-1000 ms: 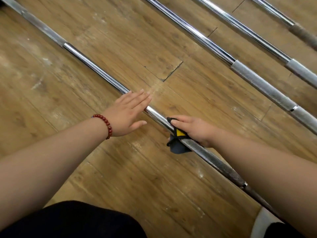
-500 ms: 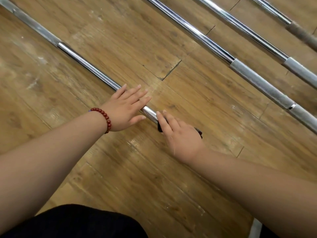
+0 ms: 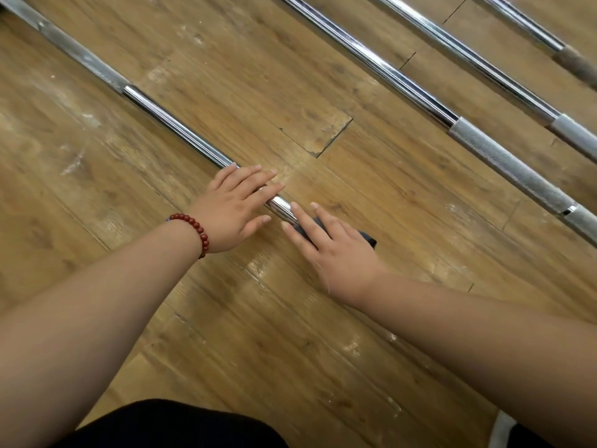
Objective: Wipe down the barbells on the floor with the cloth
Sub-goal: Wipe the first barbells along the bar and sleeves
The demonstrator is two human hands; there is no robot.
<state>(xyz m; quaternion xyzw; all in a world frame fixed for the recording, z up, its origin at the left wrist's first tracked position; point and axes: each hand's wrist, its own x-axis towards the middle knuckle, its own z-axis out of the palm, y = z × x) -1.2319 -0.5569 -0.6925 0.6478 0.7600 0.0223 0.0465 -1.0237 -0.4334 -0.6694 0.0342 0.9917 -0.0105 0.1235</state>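
The nearest barbell (image 3: pixel 168 119) lies diagonally on the wooden floor, chrome in the middle and knurled toward the upper left. My left hand (image 3: pixel 235 208), with a red bead bracelet on its wrist, rests flat on the bar with straight fingers. Just to its right, my right hand (image 3: pixel 336 253) presses flat on a dark cloth (image 3: pixel 367 239) laid over the same bar. Most of the cloth is hidden under the palm. The bar's lower right stretch is hidden by my right hand and forearm.
Three more barbells lie parallel at the upper right: a second barbell (image 3: pixel 403 85), a third barbell (image 3: pixel 468 50) and a fourth barbell (image 3: pixel 523 24). A chipped floor plank (image 3: pixel 329 140) sits between the first two. My dark-clothed knee (image 3: pixel 168 425) fills the bottom edge.
My right hand went from gripping the cloth round the bar to lying flat on it, and slid up the bar toward my left hand. The left hand stayed in place.
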